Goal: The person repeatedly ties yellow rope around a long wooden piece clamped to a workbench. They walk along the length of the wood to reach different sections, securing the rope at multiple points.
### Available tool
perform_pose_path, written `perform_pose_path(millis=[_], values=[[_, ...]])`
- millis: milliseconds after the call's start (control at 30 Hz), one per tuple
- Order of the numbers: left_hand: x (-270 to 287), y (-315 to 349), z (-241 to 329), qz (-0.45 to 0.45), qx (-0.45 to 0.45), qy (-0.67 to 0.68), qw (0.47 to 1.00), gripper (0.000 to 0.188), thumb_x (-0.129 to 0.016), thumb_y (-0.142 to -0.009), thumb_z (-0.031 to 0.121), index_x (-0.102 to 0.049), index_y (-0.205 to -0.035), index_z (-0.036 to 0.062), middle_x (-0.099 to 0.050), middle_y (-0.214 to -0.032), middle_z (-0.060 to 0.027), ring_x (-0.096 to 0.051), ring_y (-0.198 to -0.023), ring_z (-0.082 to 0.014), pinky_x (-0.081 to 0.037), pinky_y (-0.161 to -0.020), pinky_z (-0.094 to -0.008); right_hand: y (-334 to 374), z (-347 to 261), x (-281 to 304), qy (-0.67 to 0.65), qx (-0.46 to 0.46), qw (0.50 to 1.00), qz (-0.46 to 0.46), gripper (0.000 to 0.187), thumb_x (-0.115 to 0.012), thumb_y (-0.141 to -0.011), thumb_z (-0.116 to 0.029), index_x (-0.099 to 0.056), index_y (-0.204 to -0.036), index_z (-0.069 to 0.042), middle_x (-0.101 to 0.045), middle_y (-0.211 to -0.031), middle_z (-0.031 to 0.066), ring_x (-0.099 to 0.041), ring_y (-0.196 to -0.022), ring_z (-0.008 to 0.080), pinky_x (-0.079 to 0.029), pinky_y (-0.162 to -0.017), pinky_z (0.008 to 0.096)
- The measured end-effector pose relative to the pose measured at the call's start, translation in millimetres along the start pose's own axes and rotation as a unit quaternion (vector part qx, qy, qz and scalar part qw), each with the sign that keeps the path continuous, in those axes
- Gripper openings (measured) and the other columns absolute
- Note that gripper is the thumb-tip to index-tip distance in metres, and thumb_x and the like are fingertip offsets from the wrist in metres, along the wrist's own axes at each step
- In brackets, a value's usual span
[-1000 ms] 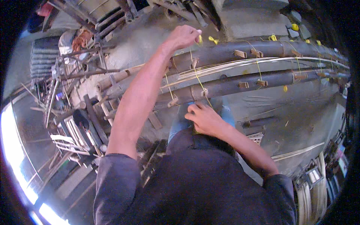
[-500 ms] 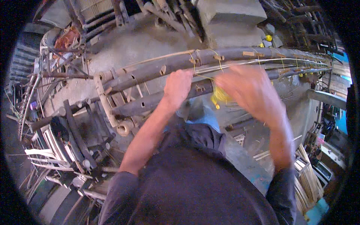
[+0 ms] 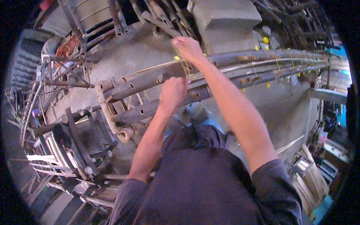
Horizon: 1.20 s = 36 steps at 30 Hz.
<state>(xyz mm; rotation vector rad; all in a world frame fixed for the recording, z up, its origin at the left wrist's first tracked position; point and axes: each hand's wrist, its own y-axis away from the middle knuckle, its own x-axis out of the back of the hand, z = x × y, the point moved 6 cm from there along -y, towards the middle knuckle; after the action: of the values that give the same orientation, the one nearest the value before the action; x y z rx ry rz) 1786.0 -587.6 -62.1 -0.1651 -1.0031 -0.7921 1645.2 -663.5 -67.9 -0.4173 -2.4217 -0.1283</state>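
Note:
A long frame of two dark bamboo poles runs across in front of me, tied at intervals with yellow string. Between the poles lie pale, thin strips, whose near ends meet my left hand. That hand is closed around them, though its fingers partly hide the grip. Just beyond the far pole, my right hand is closed in a pinch. A yellow string stretches from it down toward the strips beside my left hand.
A pale bamboo crosspiece joins the poles' left ends. At the back stands a concrete block, with a small yellow thing near it. Stacked bamboo furniture frames fill the left, and bundled slats stand at lower right.
My right hand has swung left and away, from over the near pole to beyond the far one. The dangling yellow string bundle has left its former spot. My left hand stays beside the strips.

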Motion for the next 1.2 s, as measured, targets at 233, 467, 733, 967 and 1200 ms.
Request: perform_pose_path(millis=[233,467,733,967,1200], values=[[2,2,-4,0.040,-0.035,0.036,0.998,0.022,-0.058,-0.091,0.024,-0.067,-0.089,0.0041,-0.065,-0.082,-0.0225,-0.063,-0.077,-0.0422,-0.050,-0.070,-0.0503,17,8,-13,0.320,0.027,0.899,-0.297,0.024,-0.063,-0.087,-0.031,-0.073,-0.092,-0.011,-0.071,-0.090,0.0097,-0.069,-0.083,0.0283,-0.052,-0.070,0.0374],[5,3,-3,0.038,-0.030,0.012,0.999,0.022,-0.057,-0.092,0.025,-0.066,-0.089,0.0045,-0.064,-0.080,-0.0231,-0.062,-0.075,-0.0425,-0.050,-0.068,-0.0506,7,-25,7,-0.348,-0.141,0.912,-0.167,0.022,-0.070,-0.087,-0.032,-0.069,-0.083,-0.010,-0.060,-0.071,-0.0035,-0.050,-0.062,0.0062,-0.040,-0.056,0.0222],[5,3,0,0.056,-0.050,0.038,0.996,0.023,-0.056,-0.093,0.024,-0.063,-0.087,0.0031,-0.063,-0.081,-0.0227,-0.061,-0.076,-0.0429,-0.049,-0.067,-0.0495,-23,-55,35,0.047,0.056,0.997,0.037,0.023,-0.068,-0.080,-0.029,-0.071,-0.078,-0.006,-0.067,-0.070,0.0112,-0.063,-0.066,0.0182,-0.048,-0.063,0.0338],[-1,6,-23,0.070,-0.045,0.091,0.992,0.025,-0.056,-0.092,0.026,-0.064,-0.087,0.0022,-0.065,-0.083,-0.0200,-0.063,-0.078,-0.0379,-0.049,-0.069,-0.0450,85,-96,40,-0.344,-0.012,0.920,-0.185,0.037,-0.049,-0.092,-0.026,-0.050,-0.064,-0.002,-0.046,-0.055,0.0068,-0.048,-0.053,0.0204,-0.038,-0.051,0.0375],[41,-1,27,0.043,-0.050,0.252,0.965,0.029,-0.057,-0.093,0.031,-0.068,-0.091,0.0050,-0.069,-0.082,-0.0079,-0.066,-0.078,-0.0211,-0.050,-0.074,-0.0363,237,0,-59,-0.074,0.114,0.931,-0.340,0.030,-0.049,-0.089,-0.030,-0.062,-0.079,-0.005,-0.064,-0.071,0.0181,-0.065,-0.071,0.0384,-0.053,-0.066,0.0498]])
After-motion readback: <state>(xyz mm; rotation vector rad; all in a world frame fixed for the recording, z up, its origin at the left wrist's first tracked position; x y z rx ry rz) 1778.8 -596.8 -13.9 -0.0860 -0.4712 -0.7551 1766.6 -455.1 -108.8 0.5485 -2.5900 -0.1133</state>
